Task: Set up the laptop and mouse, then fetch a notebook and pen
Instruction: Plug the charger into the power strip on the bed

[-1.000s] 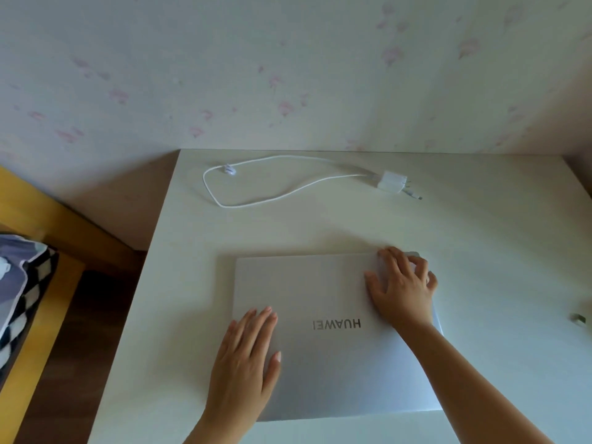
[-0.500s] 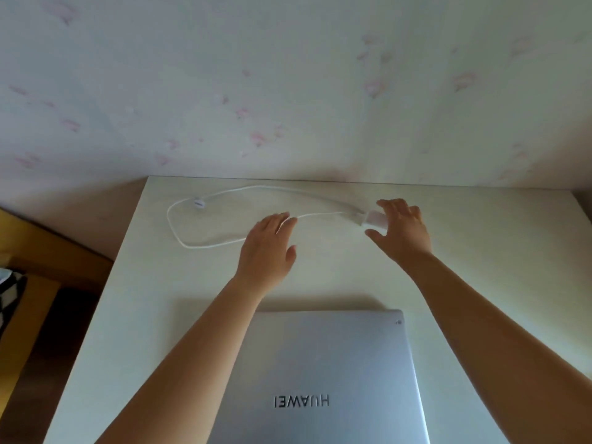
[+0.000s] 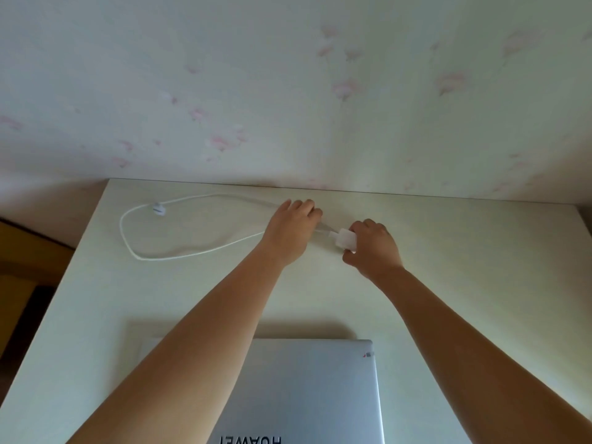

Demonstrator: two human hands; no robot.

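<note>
Laptop [image 3: 298, 392], silver and closed, lies flat at the 6 o'clock edge of the pale tabletop [image 3: 480, 283], its lid bearing a dark brand name that reads upside down from here, and a small red-and-grey sticker sits at its far right corner. Both forearms pass over it, the left one crossing its left part, and both hands are well beyond it toward 12 o'clock, near the wall. The right hand [image 3: 373, 248] is curled around a white charger block [image 3: 346, 240], gripping it between thumb and fingers. The left hand [image 3: 293, 229] sits just beside it at 9 o'clock, fingers bent down over the white cable [image 3: 192, 253] where it leaves the block; whether it pinches the cable I cannot tell. From there the cable runs out toward 9 o'clock in a long loop lying on the tabletop, with a small white clip [image 3: 158, 209] at 10 o'clock. Behind the tabletop stands a wall [image 3: 288, 91] papered with faint pink flowers.
</note>
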